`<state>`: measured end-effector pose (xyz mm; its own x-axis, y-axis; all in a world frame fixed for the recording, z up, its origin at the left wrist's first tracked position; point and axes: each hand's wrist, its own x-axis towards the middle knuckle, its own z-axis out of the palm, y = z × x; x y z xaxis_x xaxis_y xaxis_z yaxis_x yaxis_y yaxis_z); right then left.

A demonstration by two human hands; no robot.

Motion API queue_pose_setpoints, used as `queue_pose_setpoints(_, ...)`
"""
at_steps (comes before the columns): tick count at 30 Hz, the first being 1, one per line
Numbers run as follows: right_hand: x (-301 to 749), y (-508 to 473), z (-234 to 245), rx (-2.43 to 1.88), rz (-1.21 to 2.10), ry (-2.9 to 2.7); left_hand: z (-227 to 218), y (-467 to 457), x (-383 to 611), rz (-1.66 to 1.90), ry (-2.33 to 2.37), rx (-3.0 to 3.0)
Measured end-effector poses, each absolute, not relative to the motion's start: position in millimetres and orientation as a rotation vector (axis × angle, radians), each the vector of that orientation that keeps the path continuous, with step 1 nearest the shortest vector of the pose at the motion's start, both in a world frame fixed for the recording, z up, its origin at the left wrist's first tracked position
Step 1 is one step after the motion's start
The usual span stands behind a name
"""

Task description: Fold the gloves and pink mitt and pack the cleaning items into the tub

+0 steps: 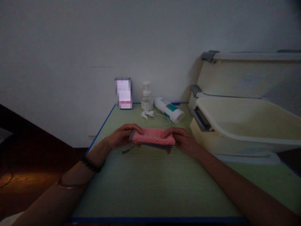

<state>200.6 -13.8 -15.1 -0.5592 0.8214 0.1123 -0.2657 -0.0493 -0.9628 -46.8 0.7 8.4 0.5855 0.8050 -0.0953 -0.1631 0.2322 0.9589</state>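
A folded pink textured cloth (152, 136) with a dark checked layer under it is held level above the table. My left hand (123, 134) grips its left end, thumb on top. At the right end, my right hand (181, 138) pinches it the same way, fingers underneath and mostly hidden. A dark checked strip or cord (128, 150) hangs from the lower left of the cloth. Just beyond the cloth lie a white spray trigger head (148, 114) with its thin tube and a white bottle (169, 110) on its side with a green label.
A clear pump bottle (147, 99) stands near the wall, beside a phone (125, 93) propped upright with a blurred screen. To the right, a large cream storage bin (235, 138) with grey latches has its lid raised. The pale green table (150, 188) has blue edging.
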Motion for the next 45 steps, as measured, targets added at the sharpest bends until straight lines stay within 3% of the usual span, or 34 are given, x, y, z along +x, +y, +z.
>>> queue_pose_setpoints(6,198,-14,-5,-0.580,1.656,-1.433,12,4,-42,0.751,0.725,1.203)
queue_pose_setpoints(13,192,-20,1,-0.865,1.224,-1.661,6,5,-37,0.809,0.861,1.453)
queue_pose_setpoints(22,185,-15,-10,-0.889,1.483,-1.179,9,7,-40,0.625,1.019,1.621)
queue_pose_setpoints(30,177,-20,-7,-0.889,1.515,-1.160,19,-10,-31,0.389,0.946,1.664)
queue_pose_setpoints(39,167,-26,-6,-0.904,1.621,-1.306,6,-10,-21,0.582,0.995,1.626)
queue_pose_setpoints(45,168,-31,-7,-0.940,1.389,-1.549,10,-13,-21,0.669,0.886,1.717)
